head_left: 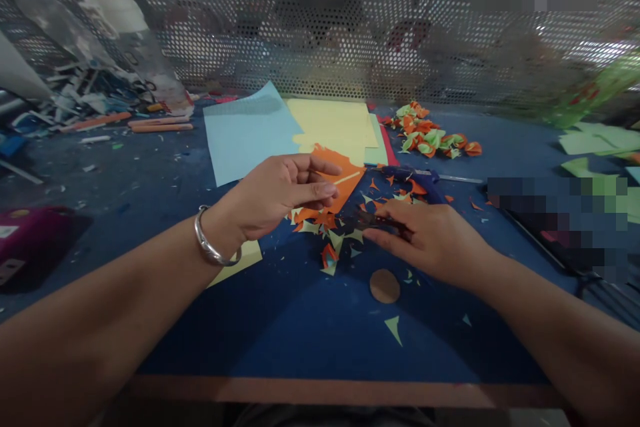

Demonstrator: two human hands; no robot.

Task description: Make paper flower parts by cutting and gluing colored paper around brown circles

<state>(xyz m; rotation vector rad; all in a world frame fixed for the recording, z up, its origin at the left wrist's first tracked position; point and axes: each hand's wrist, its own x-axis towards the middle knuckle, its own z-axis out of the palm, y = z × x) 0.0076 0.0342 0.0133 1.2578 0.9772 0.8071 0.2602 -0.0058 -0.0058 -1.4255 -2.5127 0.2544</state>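
My left hand (295, 183), with a silver bangle on its wrist, is raised over the papers. Its thumb and fingers pinch a thin pale stick (347, 178) that points up to the right. Behind it lies a sheet of orange paper (350, 190). My right hand (435, 233) is closed around a small dark tool (369, 219), mostly hidden by the fingers, so its kind is unclear. Orange and pale green paper scraps (345, 240) lie beneath and between both hands. A round brown disc (385, 286) rests on the blue table nearer to me.
Blue paper (245, 133) and yellow paper (335, 123) lie ahead. Orange and green paper petals (430, 133) are piled behind a blue glue gun (417, 177). A bottle (145, 53) stands at left, a purple object (35, 240) nearer. A perforated metal panel (250, 33) borders the back.
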